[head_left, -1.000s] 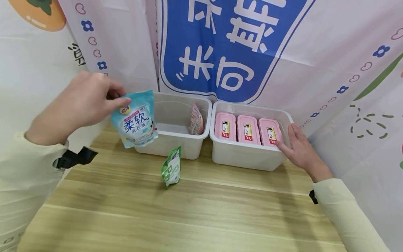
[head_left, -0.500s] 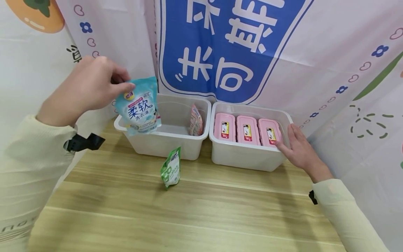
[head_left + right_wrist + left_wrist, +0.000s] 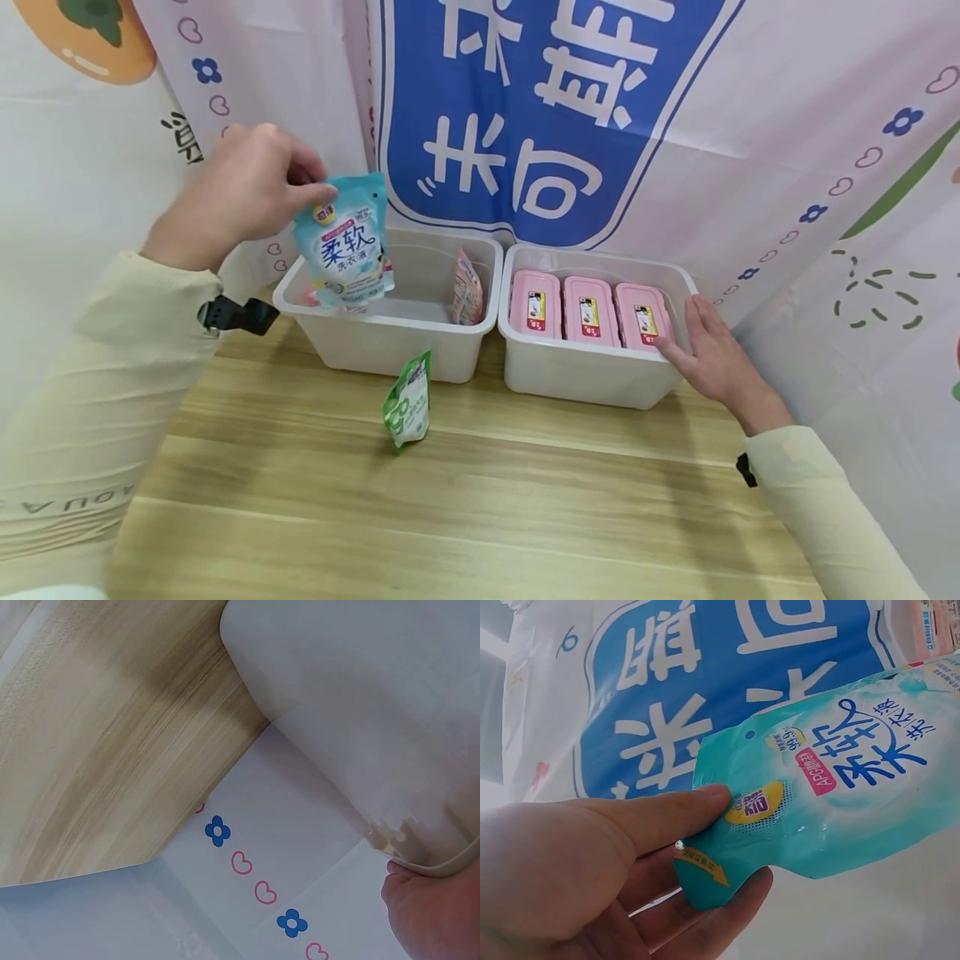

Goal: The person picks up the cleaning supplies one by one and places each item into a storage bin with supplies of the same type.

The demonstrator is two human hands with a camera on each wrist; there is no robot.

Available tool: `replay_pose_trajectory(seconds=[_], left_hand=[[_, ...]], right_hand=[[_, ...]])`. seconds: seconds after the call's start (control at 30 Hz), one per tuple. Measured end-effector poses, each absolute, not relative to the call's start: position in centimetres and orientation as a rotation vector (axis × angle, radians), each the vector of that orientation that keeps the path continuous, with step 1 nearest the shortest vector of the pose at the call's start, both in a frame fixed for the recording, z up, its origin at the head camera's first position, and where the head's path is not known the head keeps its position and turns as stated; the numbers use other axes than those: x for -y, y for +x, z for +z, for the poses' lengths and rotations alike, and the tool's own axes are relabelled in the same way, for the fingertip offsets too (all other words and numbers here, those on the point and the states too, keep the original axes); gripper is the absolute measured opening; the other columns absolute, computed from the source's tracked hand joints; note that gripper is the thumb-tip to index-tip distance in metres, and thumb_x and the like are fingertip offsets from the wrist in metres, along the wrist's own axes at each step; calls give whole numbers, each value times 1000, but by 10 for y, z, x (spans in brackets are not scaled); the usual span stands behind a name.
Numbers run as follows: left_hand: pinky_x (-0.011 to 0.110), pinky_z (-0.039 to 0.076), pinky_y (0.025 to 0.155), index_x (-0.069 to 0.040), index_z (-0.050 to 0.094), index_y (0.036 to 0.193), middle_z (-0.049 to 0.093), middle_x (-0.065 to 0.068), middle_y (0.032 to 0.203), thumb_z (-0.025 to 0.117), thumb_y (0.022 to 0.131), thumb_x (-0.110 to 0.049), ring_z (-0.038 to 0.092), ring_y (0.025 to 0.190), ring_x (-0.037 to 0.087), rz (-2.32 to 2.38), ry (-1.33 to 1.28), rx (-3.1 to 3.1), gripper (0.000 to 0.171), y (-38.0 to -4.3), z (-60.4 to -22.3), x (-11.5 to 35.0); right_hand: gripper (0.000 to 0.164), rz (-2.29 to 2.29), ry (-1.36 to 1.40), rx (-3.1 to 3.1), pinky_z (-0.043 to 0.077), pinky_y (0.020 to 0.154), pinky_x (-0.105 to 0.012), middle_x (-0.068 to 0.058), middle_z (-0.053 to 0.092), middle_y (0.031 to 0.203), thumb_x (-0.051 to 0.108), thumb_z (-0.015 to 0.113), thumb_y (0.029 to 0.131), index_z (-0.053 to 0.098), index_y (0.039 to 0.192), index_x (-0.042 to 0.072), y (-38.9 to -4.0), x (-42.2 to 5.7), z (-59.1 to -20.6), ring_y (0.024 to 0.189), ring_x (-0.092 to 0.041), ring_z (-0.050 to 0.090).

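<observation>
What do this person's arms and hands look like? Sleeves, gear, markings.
Left hand and right hand: bare, no gloves. Left sleeve and right sleeve: long, pale cream. Left cuff has a black band; a smaller black piece shows at the right. Dark lettering marks the garment, lower left. No cables visible.

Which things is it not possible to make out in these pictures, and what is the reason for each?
Head view: the left part of the inside of the left bin, hidden behind the teal pouch.
Head view: the lower parts of the pink boxes, hidden by the front wall of the right bin.
Head view: the fine print on the box labels, too small.
Left wrist view: the pouch's bottom end, cut off by the right edge.
Right wrist view: part of the right hand, cut off by the edges.
</observation>
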State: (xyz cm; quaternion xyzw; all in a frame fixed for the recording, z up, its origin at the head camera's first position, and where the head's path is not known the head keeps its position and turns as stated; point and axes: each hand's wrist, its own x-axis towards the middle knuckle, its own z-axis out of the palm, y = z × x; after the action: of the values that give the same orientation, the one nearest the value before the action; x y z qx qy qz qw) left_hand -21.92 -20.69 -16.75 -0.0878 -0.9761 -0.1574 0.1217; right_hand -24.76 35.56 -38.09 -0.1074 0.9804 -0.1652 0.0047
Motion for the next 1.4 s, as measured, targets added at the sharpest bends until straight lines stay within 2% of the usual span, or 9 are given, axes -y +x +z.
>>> replay_pose_trajectory(seconds=[0.43,0.77,1.13,1.4], left_hand=[[30,56,69,3,76,116,74,24,112,68,104,-20,66,98,33,-607,-184,2914,27,-245,-189,203],[25,56,68,3,77,114,75,24,109,70,103,-16,68,95,31,-664,-229,2884,23,-257,-207,199],[34,57,73,1,79,108,77,22,105,69,103,-16,67,93,30,-648,-224,2876,20,-263,-229,199],[32,58,70,2,79,111,77,22,104,69,104,-15,70,91,30,-672,-220,2874,21,-267,-243,203]], right_hand=[[96,-523,-336,-3074,12,125,-77,-29,-9,175,53,46,108,-8,166,-2,-248,-357,-383,163,-51,-2],[95,-514,-359,-3086,12,127,-75,-31,-7,174,50,46,108,-6,166,-5,-249,-357,-379,162,-52,-1],[97,-500,-349,-3079,12,127,-74,-30,-7,175,54,44,108,-7,166,-4,-249,-356,-380,163,-50,-2],[97,-506,-336,-3074,11,127,-75,-30,-7,175,54,45,108,-7,166,-3,-248,-357,-380,163,-50,-2]])
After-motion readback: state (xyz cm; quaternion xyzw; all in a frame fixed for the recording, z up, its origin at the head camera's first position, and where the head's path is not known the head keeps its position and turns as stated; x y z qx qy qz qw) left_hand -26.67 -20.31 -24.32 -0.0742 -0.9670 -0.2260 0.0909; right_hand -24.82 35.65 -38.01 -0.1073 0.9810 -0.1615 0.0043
